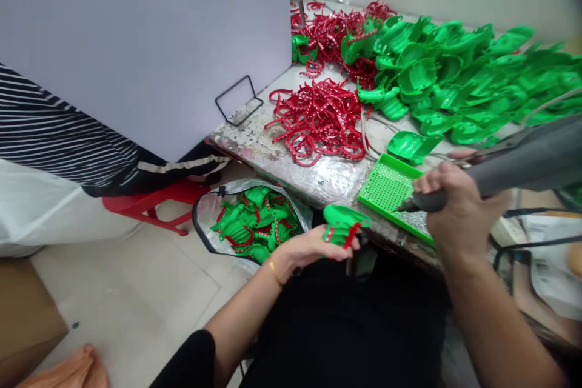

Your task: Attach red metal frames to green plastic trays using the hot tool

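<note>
My left hand (313, 250) is closed on a green plastic tray with red trim (344, 225), held low over my lap just past the table edge. My right hand (454, 206) grips a grey power tool (522, 160) whose tip rests by a green perforated tray (386, 185) on the table. A single green piece (411, 145) lies just behind that tray. A heap of red curved strips (321, 118) lies in the middle of the table, and a large pile of green trays (459, 73) covers the far right.
A clear bag of finished green-and-red pieces (250, 224) stands on the floor at the table's left. Another person in a striped top (59, 133) sits on a red stool (157, 203). A grey board (145, 42) stands left. Cables (522, 236) run at right.
</note>
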Available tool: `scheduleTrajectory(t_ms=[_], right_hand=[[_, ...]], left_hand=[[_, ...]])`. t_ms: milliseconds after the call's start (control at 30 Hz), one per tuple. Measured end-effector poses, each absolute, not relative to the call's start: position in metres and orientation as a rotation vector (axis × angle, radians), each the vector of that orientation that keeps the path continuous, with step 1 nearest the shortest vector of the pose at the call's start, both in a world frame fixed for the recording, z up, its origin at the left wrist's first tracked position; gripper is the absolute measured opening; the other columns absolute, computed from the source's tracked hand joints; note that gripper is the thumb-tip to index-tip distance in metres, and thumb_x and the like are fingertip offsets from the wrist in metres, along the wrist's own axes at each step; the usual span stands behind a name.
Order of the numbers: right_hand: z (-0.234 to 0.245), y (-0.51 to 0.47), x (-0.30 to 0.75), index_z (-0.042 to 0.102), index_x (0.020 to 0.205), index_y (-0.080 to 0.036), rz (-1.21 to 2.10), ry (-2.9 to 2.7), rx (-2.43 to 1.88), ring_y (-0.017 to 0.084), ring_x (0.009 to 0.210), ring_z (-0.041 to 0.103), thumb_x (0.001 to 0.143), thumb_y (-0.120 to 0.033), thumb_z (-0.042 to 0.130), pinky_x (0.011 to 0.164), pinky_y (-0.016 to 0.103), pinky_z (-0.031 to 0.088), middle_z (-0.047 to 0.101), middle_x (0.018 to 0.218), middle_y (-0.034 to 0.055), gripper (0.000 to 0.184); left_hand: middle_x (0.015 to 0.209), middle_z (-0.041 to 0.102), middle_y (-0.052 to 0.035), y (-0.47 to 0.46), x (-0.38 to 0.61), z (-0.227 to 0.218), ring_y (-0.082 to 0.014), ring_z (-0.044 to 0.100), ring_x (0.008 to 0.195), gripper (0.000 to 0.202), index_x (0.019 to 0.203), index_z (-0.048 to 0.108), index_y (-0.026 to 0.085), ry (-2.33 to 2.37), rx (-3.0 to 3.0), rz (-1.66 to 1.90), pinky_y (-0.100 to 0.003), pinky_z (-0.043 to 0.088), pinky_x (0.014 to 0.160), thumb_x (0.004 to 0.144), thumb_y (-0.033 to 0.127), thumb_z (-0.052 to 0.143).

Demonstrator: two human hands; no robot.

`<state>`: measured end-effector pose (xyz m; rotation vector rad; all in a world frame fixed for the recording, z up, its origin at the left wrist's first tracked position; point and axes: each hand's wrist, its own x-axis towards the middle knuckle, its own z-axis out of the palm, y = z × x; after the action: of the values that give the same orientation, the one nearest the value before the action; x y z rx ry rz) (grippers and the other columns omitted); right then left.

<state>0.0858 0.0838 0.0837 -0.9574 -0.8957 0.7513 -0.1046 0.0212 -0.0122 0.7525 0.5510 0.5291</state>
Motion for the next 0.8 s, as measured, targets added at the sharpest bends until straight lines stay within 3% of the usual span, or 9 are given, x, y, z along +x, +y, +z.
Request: scheduleTrajectory(t_ms=[100, 200, 267, 400, 533, 600, 667, 800], right_hand=[[0.099, 0.091, 0.109, 0.064, 0.078, -0.027, 0.737, -0.920, -0.936, 0.011, 0.044, 0.042, 0.068, -0.016, 0.072, 0.047, 0.030, 0.035, 0.042, 0.051, -0.0048, 0.017], [0.104, 0.095, 0.132, 0.064, 0.082, -0.025, 0.639, -0.961, -1.058, 0.014, 0.047, 0.050, 0.069, -0.025, 0.074, 0.050, 0.033, 0.042, 0.052, 0.054, -0.0027, 0.015], [0.104, 0.095, 0.149, 0.066, 0.086, -0.022, 0.587, -0.973, -1.171, 0.017, 0.055, 0.058, 0.068, -0.030, 0.075, 0.057, 0.035, 0.048, 0.061, 0.064, 0.0008, 0.022], [0.098, 0.094, 0.179, 0.068, 0.092, -0.020, 0.537, -0.996, -1.253, 0.023, 0.088, 0.065, 0.068, -0.038, 0.075, 0.076, 0.040, 0.053, 0.068, 0.093, 0.0064, 0.031], [0.092, 0.094, 0.194, 0.067, 0.098, -0.022, 0.455, -0.968, -1.210, 0.024, 0.100, 0.062, 0.069, -0.037, 0.074, 0.086, 0.043, 0.051, 0.066, 0.102, 0.0066, 0.033], [0.091, 0.095, 0.195, 0.065, 0.102, -0.023, 0.451, -0.951, -1.177, 0.024, 0.100, 0.062, 0.070, -0.037, 0.074, 0.089, 0.043, 0.049, 0.065, 0.104, 0.0058, 0.036], [0.090, 0.097, 0.194, 0.064, 0.105, -0.023, 0.465, -0.933, -1.158, 0.023, 0.103, 0.061, 0.071, -0.037, 0.073, 0.092, 0.043, 0.047, 0.064, 0.105, 0.0050, 0.038], [0.090, 0.098, 0.193, 0.063, 0.106, -0.020, 0.432, -0.915, -1.220, 0.024, 0.107, 0.059, 0.073, -0.042, 0.071, 0.094, 0.043, 0.045, 0.063, 0.108, 0.0056, 0.040]], left_hand=[[0.107, 0.059, -0.0097, 0.012, -0.174, -0.008, -0.0229, 0.055, 0.094, 0.058, 0.119, 0.055, 0.017, 1.051, 1.334, 0.424, -0.036, 0.042, 0.086, 0.067, 0.038, 0.070], [0.131, 0.046, -0.0216, 0.002, -0.233, -0.032, -0.0393, 0.039, 0.123, 0.085, 0.128, 0.046, 0.008, 1.628, 1.622, 0.232, -0.048, 0.031, 0.102, 0.055, 0.042, 0.076], [0.137, 0.038, -0.0274, 0.001, -0.255, -0.054, -0.0464, 0.029, 0.130, 0.094, 0.132, 0.041, 0.003, 1.877, 1.658, 0.089, -0.053, 0.027, 0.104, 0.053, 0.040, 0.075], [0.136, 0.042, -0.0245, 0.024, -0.245, -0.061, -0.0411, 0.034, 0.130, 0.075, 0.130, 0.044, 0.006, 1.952, 1.883, 0.278, -0.051, 0.027, 0.106, 0.069, 0.045, 0.063], [0.130, 0.052, -0.0135, 0.082, -0.165, -0.009, -0.0270, 0.047, 0.123, 0.052, 0.129, 0.048, 0.017, 1.479, 2.042, 0.733, -0.040, 0.033, 0.105, 0.082, 0.040, 0.053], [0.126, 0.056, -0.0109, 0.124, -0.108, 0.022, -0.0222, 0.051, 0.118, 0.045, 0.128, 0.049, 0.019, 1.117, 2.165, 0.796, -0.035, 0.036, 0.103, 0.086, 0.034, 0.050], [0.128, 0.054, -0.0125, 0.170, -0.049, 0.042, -0.0207, 0.047, 0.121, 0.043, 0.129, 0.047, 0.016, 0.953, 2.324, 0.711, -0.035, 0.034, 0.105, 0.088, 0.027, 0.047], [0.125, 0.054, -0.0150, 0.247, 0.045, 0.050, -0.0252, 0.046, 0.121, 0.041, 0.118, 0.056, 0.013, 0.930, 2.417, 0.539, -0.042, 0.033, 0.105, 0.077, 0.014, 0.061]])
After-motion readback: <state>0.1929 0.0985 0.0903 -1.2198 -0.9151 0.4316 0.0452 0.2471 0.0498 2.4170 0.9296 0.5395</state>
